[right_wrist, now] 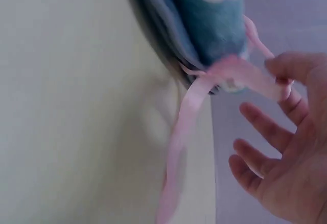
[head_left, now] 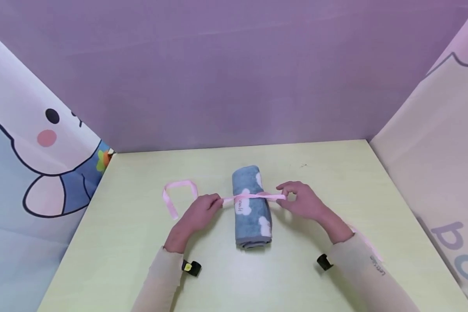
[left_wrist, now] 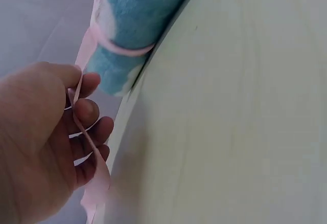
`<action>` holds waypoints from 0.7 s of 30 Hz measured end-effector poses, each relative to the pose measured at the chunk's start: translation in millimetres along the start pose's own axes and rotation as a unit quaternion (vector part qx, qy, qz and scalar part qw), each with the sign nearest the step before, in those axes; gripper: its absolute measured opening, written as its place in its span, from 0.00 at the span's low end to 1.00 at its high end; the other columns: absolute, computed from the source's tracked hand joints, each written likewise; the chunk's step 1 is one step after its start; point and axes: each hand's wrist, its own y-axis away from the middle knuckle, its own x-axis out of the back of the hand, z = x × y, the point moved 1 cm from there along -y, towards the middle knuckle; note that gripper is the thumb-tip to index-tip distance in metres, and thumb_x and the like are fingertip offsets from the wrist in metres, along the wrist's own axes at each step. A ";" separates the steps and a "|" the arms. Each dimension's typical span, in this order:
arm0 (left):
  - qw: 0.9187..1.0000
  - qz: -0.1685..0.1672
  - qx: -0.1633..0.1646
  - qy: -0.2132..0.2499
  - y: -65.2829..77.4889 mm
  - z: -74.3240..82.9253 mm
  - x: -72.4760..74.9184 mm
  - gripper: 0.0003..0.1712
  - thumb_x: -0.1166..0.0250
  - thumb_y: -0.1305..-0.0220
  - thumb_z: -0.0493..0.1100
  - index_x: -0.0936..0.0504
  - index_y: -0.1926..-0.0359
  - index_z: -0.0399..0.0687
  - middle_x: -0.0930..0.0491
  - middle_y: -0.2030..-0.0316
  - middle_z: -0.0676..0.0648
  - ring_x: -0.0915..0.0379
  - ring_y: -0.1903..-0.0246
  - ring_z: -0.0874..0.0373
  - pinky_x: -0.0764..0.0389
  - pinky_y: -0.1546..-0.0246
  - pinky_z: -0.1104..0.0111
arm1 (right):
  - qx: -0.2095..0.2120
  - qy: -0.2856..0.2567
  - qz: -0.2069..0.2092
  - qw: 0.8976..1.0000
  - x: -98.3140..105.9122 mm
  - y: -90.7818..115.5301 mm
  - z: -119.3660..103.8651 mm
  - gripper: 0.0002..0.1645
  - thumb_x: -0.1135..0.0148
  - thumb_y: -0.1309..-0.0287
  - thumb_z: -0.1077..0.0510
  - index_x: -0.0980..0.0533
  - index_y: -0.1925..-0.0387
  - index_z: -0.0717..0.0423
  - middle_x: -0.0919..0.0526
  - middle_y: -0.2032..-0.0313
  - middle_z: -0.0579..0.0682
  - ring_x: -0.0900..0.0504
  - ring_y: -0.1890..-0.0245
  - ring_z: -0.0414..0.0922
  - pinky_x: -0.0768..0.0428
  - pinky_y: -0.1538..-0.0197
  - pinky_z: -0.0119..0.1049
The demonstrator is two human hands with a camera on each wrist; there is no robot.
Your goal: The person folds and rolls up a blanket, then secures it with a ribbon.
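Observation:
A rolled blue towel [head_left: 251, 221] with white patches lies upright in the head view, mid-table. Round its middle runs a pink ribbon [head_left: 253, 196], stretched out to both sides. To the left of the roll, my left hand [head_left: 201, 212] pinches one part of the ribbon between thumb and forefinger, and its loose tail trails past the curled fingers in the left wrist view. My right hand [head_left: 302, 200] pinches a ribbon loop [right_wrist: 278, 88] on the right side, other fingers spread. Another length of ribbon [right_wrist: 179, 142] hangs from the roll below that hand.
A loose ribbon end [head_left: 179, 183] lies bent on the pale table [head_left: 113, 242] at the left, and another end [head_left: 368, 243] shows beside the right sleeve. A purple backdrop [head_left: 234, 78] rises behind the table, with printed cloth [head_left: 35, 195] along the left side.

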 end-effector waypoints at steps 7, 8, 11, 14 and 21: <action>0.998 0.023 0.021 0.049 11.4 -12.1 11.9 0.16 0.44 0.27 0.48 0.24 0.74 0.48 0.38 0.84 0.55 0.42 0.82 0.62 0.37 0.79 0.70 | -0.043 -0.361 -0.076 0.929 35.0 7.4 9.9 0.10 0.42 0.34 0.63 0.19 0.71 0.58 0.15 0.60 0.48 0.20 0.54 0.45 0.27 0.48 0.36; 0.998 0.024 0.022 0.054 13.1 -13.7 13.1 0.17 0.43 0.28 0.49 0.25 0.75 0.49 0.39 0.84 0.55 0.43 0.82 0.63 0.38 0.79 0.70 | -0.039 -0.405 -0.092 0.909 41.0 9.2 12.0 0.11 0.45 0.33 0.64 0.18 0.69 0.57 0.15 0.62 0.48 0.19 0.55 0.44 0.29 0.45 0.36; 0.997 0.026 0.030 0.063 18.3 -18.2 17.1 0.20 0.43 0.29 0.53 0.29 0.78 0.52 0.41 0.85 0.57 0.45 0.82 0.64 0.38 0.79 0.71 | -0.024 -0.480 -0.145 0.865 61.5 15.5 18.5 0.18 0.54 0.28 0.66 0.19 0.68 0.53 0.16 0.68 0.46 0.17 0.56 0.45 0.34 0.42 0.37; 0.995 0.033 0.043 0.087 24.0 -24.3 24.0 0.23 0.43 0.29 0.55 0.31 0.80 0.52 0.41 0.86 0.56 0.45 0.83 0.63 0.39 0.79 0.70 | -0.002 -0.511 -0.176 0.842 84.9 20.5 24.6 0.20 0.59 0.27 0.67 0.19 0.64 0.54 0.14 0.66 0.48 0.16 0.56 0.46 0.33 0.42 0.38; 0.979 0.056 0.075 0.183 40.9 -42.5 48.5 0.25 0.42 0.29 0.52 0.30 0.81 0.45 0.28 0.84 0.47 0.37 0.84 0.58 0.34 0.82 0.70 | 0.057 -0.597 -0.160 0.784 140.2 30.7 34.5 0.26 0.72 0.25 0.66 0.26 0.71 0.59 0.41 0.83 0.48 0.44 0.82 0.43 0.30 0.65 0.32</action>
